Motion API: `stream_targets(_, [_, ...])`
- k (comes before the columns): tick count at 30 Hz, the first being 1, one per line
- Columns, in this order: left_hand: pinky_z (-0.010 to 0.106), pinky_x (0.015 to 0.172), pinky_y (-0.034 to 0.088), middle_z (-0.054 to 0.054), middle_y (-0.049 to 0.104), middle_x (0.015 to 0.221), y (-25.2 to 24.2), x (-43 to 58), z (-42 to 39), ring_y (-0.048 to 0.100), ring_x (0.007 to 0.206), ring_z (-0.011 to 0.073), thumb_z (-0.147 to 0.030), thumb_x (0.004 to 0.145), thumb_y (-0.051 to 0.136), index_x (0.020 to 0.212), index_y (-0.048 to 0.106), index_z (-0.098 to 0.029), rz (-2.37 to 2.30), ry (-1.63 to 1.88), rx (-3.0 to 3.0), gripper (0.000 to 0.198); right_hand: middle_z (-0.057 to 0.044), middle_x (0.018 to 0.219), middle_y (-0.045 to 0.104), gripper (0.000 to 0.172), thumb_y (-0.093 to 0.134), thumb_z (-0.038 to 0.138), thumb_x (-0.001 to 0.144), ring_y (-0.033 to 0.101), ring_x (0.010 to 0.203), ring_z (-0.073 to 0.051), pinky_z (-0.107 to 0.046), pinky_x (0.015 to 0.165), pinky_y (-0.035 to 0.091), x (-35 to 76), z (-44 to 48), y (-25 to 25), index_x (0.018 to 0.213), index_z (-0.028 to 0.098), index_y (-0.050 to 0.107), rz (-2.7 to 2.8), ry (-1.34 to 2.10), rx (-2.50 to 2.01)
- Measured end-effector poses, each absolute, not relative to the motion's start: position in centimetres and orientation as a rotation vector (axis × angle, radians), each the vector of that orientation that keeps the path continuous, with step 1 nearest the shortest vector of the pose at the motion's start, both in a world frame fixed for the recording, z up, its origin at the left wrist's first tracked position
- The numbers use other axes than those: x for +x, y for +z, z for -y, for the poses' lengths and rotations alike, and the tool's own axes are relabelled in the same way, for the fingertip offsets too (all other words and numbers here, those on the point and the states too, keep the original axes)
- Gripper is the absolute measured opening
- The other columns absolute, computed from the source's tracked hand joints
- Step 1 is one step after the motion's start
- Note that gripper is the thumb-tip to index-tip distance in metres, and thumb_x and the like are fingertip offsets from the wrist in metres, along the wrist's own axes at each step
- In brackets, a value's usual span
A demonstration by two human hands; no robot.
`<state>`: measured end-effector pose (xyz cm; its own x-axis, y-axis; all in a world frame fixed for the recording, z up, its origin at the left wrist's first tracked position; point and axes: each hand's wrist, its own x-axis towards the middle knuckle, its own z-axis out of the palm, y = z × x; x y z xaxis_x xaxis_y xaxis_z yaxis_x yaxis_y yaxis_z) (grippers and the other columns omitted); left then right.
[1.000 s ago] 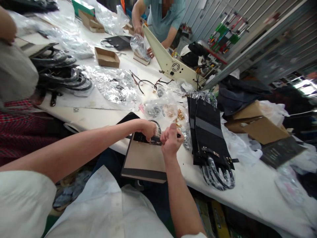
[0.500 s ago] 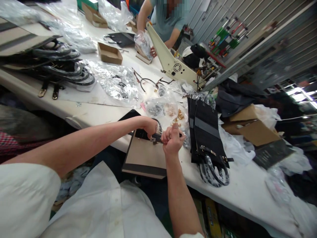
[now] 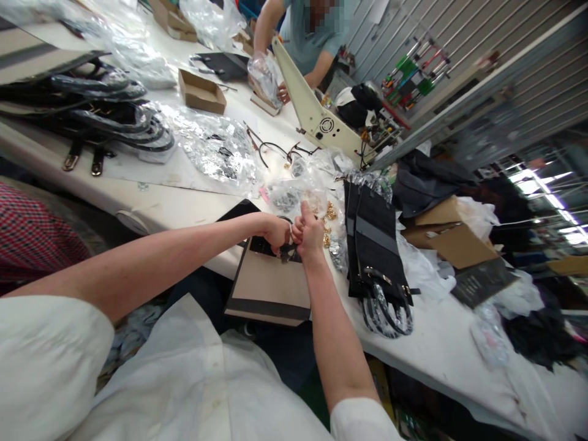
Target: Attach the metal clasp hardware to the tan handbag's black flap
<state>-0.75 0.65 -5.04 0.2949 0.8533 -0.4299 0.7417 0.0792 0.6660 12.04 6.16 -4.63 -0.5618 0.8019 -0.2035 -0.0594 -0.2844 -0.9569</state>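
Observation:
A beige and black bag panel (image 3: 271, 283) lies at the table's front edge, partly overhanging it. Above its far edge, my left hand (image 3: 277, 234) is closed on a dark strap (image 3: 288, 251) with a small metal fitting. Close beside it, my right hand (image 3: 310, 235) is closed around the strap's other end, thumb pointing up. The fingers hide most of the strap. A black flap (image 3: 239, 211) sticks out behind my left forearm. Small gold fittings (image 3: 329, 212) lie just beyond my right hand, next to clear plastic bags (image 3: 285, 195).
Black bags with wrapped handles (image 3: 374, 239) lie to the right; more bags (image 3: 105, 116) are stacked at left. A small open carton (image 3: 202, 92) and a cream machine arm (image 3: 305, 101) stand farther back. Across the table, a co-worker (image 3: 303, 37) handles a plastic-wrapped item.
My right hand has moved slightly left and up, closer to my left hand, and its thumb points more upward. Less of the strap shows between the hands. The view has shifted slightly.

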Motion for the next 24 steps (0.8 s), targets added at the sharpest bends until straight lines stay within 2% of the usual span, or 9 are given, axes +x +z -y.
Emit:
stream_targets(4, [0.031,0.080,0.050,-0.002,0.061,0.063,-5.2,-0.9,-0.1,0.058,0.081,0.0233,-0.022,0.054,0.082,0.069,0.077,-0.020,-1.463,0.196,1.629,0.016,0.012,0.047,0.022,0.075,0.078,0.065,0.093,0.017,0.035,-0.004,-0.021,0.032,0.015,15.1,-4.0,-3.3,0.059,0.024,0.025,1.366,1.770,-0.682])
stream_targets(7, [0.034,0.081,0.052,0.001,0.063,0.067,-5.3,-0.9,-0.3,0.060,0.081,0.0251,-0.023,0.054,0.083,0.071,0.079,-0.018,-1.479,0.157,1.646,0.018,0.010,0.047,0.025,0.074,0.073,0.062,0.100,0.020,0.036,-0.005,-0.021,0.034,0.019,16.6,-2.1,-2.9,0.055,0.022,0.029,1.357,1.559,-0.560])
stream_targets(10, [0.037,0.082,0.052,0.003,0.067,0.072,-5.3,-0.9,-0.6,0.062,0.081,0.0269,-0.024,0.054,0.083,0.077,0.083,-0.017,-1.480,0.152,1.634,0.024,0.010,0.048,0.026,0.073,0.073,0.061,0.100,0.023,0.036,-0.005,-0.022,0.036,0.021,16.6,-0.8,-3.4,0.055,0.022,0.032,1.376,1.467,-0.546])
stream_targets(15, [0.031,0.073,0.050,0.001,0.067,0.068,-5.9,-1.1,-0.7,0.058,0.077,0.0228,-0.025,0.052,0.081,0.078,0.084,-0.020,-1.424,0.193,1.633,0.026,0.009,0.049,0.028,0.071,0.072,0.060,0.102,0.027,0.037,-0.006,-0.023,0.037,0.025,15.9,0.0,-4.9,0.055,0.022,0.033,1.381,1.372,-0.568])
stream_targets(19, [0.029,0.069,0.047,-0.001,0.065,0.064,-6.1,-1.1,-0.8,0.056,0.076,0.0215,-0.025,0.050,0.081,0.074,0.083,-0.021,-1.400,0.203,1.630,0.025,0.009,0.049,0.030,0.072,0.073,0.062,0.100,0.029,0.038,-0.006,-0.023,0.037,0.025,15.8,-0.6,-5.1,0.055,0.022,0.034,1.393,1.416,-0.596])
stream_targets(24, [0.028,0.071,0.047,-0.002,0.063,0.063,-5.9,-1.0,-0.4,0.055,0.074,0.0202,-0.026,0.053,0.082,0.073,0.080,-0.021,-1.425,0.206,1.649,0.020,0.011,0.047,0.026,0.075,0.073,0.070,0.096,0.022,0.035,-0.005,-0.021,0.032,0.019,15.8,-2.7,-3.4,0.057,0.024,0.029,1.294,1.550,-0.657])
